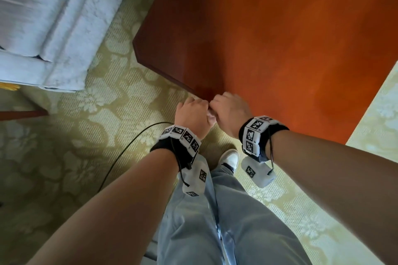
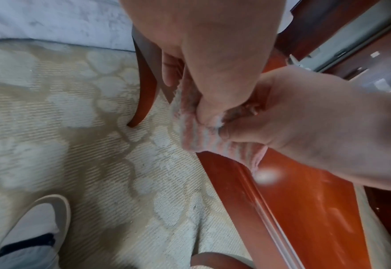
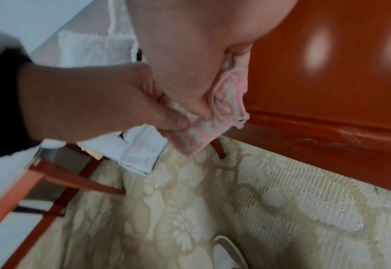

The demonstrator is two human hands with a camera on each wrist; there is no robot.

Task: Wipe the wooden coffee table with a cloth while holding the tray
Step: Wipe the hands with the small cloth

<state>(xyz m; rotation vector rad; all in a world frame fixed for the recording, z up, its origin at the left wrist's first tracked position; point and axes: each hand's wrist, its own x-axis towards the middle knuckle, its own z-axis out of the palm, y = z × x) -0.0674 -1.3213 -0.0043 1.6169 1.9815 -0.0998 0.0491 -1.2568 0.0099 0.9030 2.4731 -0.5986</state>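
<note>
The wooden coffee table (image 1: 280, 38) has a glossy reddish-brown top and fills the upper right of the head view. My two hands meet at its near edge. A small pink and grey striped cloth (image 2: 197, 134) is bunched between them, and both hands pinch it. My left hand (image 1: 202, 106) holds the cloth's left side with thumb and fingers. My right hand (image 1: 217, 104) grips the other side, just over the table's moulded rim (image 3: 328, 131). In the right wrist view the cloth (image 3: 213, 127) hangs off the edge above the carpet. No tray shows in any view.
A pale blue sofa (image 1: 43, 17) stands at the upper left. Patterned cream carpet (image 1: 97, 114) covers the floor, with a black cable (image 1: 129, 148) across it. My shoe (image 1: 230, 157) is close to the table edge. A curved table leg (image 2: 144, 81) stands beside the cloth.
</note>
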